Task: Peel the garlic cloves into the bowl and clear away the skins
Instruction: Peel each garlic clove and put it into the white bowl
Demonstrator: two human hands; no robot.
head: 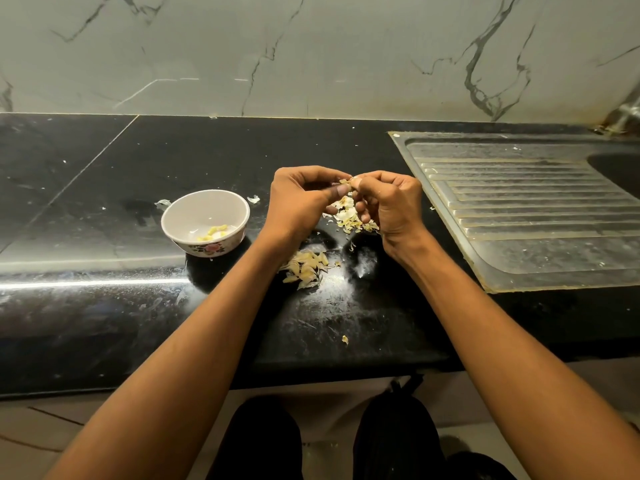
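Black stone counter (104, 209) under marble wall (311, 53) carries a bowl (180, 216) with peeled cloves (212, 233), skins (348, 216), unpeeled cloves (306, 268) and steel drainboard (526, 209), while left hand (301, 202) and right hand (391, 206) pinch one clove (345, 182).

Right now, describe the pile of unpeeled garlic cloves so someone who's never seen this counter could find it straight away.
Start at the black counter, left of the steel drainboard. Right of the small white bowl, under the left forearm, lies the pile of cloves. It sits nearer the counter's front edge than the flaky skins below the hands, and its pieces are plump and whole, not thin scraps.
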